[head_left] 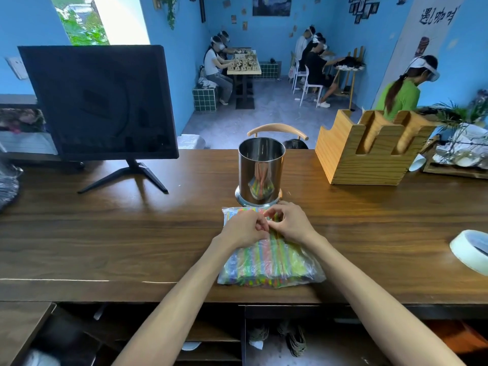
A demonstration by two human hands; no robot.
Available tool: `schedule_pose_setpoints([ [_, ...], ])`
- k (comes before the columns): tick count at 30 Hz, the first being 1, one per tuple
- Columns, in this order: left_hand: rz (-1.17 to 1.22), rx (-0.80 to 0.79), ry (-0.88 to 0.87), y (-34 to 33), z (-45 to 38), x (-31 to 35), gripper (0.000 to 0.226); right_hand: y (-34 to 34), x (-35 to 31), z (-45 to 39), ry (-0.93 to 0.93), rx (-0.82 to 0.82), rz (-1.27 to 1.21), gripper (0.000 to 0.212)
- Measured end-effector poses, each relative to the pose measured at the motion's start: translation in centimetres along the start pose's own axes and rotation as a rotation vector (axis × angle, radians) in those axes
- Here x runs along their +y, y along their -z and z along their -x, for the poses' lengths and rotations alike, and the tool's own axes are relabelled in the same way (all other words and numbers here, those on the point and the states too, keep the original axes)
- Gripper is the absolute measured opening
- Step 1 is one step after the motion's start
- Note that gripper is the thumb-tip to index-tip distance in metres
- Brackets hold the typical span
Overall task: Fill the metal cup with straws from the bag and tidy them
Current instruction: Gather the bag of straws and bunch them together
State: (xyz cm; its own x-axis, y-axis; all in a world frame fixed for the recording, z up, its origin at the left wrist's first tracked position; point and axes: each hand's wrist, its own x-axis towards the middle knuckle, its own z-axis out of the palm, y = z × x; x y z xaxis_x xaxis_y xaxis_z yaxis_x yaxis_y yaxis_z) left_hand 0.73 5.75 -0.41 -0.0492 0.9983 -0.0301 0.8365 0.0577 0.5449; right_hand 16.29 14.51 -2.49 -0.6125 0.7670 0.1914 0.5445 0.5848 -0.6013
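A clear plastic bag of coloured straws (269, 262) lies flat on the dark wooden counter (132, 233), its far end pointing at the metal cup. The shiny metal cup (261, 171) stands upright just beyond the bag and holds no straws that I can see. My left hand (244, 228) and my right hand (289, 223) rest on the bag's far end, side by side, and both pinch the plastic there with curled fingers. The bag's opening is hidden under my fingers.
A dark monitor on a stand (100, 101) is at the back left. A wooden cup holder (369, 151) stands at the back right, with a tray of glassware (459, 159) beyond it. A roll of tape (472, 249) lies at the right edge. People sit at tables in the room behind.
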Motion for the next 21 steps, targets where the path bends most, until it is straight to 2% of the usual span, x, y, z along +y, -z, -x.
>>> schedule_pose_setpoints([
  [3,-0.065,0.001,-0.057,-0.1,0.1,-0.2,0.019,0.5,0.4,-0.3,-0.026,-0.015,-0.079,0.015],
  [7,-0.074,-0.099,-0.143,-0.3,0.3,-0.7,0.03,0.8,0.7,-0.2,-0.031,-0.049,-0.113,0.019],
  [16,-0.14,0.027,-0.231,0.0,0.2,-0.5,0.003,0.3,0.9,0.0,-0.01,-0.036,-0.158,0.018],
  [21,-0.159,0.099,-0.234,-0.3,0.8,-0.6,0.006,-0.3,1.1,-0.2,0.039,-0.039,0.0,0.018],
])
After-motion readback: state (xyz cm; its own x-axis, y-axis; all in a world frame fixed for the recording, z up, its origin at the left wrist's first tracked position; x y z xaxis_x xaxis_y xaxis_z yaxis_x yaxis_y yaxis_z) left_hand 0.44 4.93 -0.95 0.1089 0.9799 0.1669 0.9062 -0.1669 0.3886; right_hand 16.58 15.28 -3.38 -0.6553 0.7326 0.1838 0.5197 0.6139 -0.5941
